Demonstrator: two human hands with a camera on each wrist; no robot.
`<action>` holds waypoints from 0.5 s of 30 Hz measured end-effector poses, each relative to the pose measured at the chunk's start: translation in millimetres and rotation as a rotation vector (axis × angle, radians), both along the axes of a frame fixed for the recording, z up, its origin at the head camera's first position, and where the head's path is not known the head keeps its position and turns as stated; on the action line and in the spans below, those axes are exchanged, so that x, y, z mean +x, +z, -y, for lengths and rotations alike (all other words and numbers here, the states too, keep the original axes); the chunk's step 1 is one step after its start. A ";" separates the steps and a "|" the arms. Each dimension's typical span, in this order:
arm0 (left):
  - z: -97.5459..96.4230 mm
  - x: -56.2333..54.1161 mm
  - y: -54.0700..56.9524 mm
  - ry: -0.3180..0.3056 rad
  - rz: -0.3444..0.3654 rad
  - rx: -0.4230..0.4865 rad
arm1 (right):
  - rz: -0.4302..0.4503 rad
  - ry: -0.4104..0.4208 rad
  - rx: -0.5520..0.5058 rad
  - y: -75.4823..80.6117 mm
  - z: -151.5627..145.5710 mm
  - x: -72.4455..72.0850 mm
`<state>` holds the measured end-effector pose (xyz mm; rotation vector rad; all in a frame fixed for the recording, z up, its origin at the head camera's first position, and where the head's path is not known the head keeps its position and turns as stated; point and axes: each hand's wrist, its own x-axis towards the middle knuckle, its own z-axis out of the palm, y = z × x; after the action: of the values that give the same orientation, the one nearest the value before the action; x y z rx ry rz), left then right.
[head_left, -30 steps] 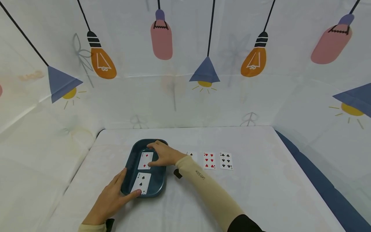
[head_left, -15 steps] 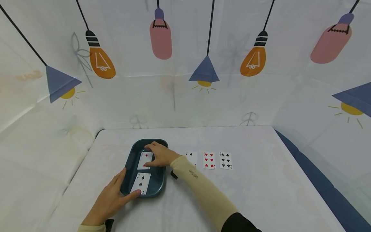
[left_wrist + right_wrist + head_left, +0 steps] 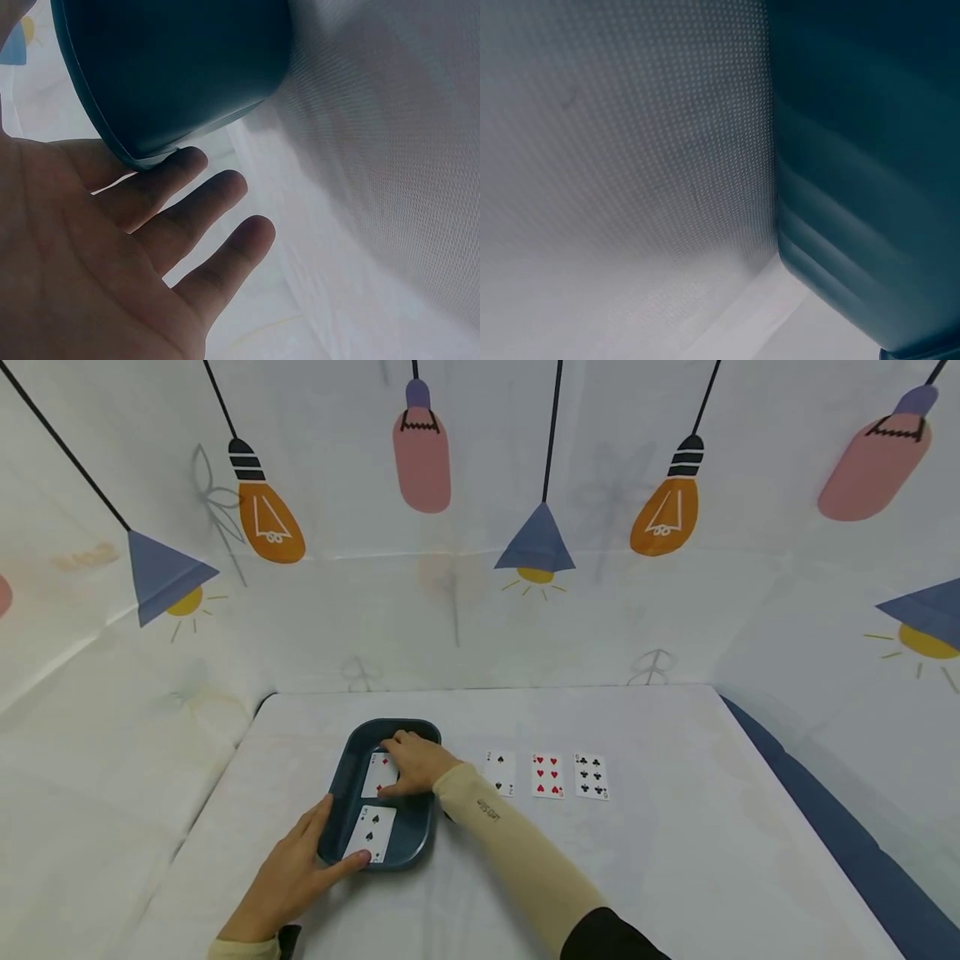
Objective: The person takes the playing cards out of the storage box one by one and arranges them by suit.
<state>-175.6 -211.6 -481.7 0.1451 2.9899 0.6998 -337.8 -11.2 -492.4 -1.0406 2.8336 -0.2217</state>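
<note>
A dark teal tray [image 3: 414, 828] on the white-covered table holds two playing cards. The far one, a diamonds card [image 3: 378, 770], has my right hand [image 3: 417, 763] over its right side. That hand's thumb is at the card's near edge and its fingertips are at the far edge, holding it between them. A three of spades [image 3: 372, 828] lies nearer in the tray. My left hand [image 3: 288, 877] rests along the tray's left side, its thumb over the near rim by this card. In the left wrist view its fingers are loosely extended, at the tray's outer wall [image 3: 180, 67].
Right of the tray, a two of spades [image 3: 500, 772], a six of hearts [image 3: 547, 775] and a six of clubs [image 3: 592, 776] lie face up in a row. A white cloth wall [image 3: 360, 610] printed with lamps stands behind the table.
My right hand has shifted slightly left over the diamonds card, covering more of it, and its forearm uncovers the two of spades. My left hand stays at the tray.
</note>
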 end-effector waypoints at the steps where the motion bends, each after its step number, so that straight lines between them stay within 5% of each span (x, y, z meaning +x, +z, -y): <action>1: 0.2 -0.1 -0.2 -0.002 -0.009 0.001 | -0.010 -0.001 0.017 -0.3 0.6 -0.2; 15: -0.1 0.1 0.1 -0.005 -0.027 0.017 | -0.050 -0.038 0.111 -2.1 6.8 1.8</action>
<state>-175.5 -211.5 -481.6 0.1648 3.0082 0.7292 -335.9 -18.1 -494.4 -0.9847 2.8740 -0.0408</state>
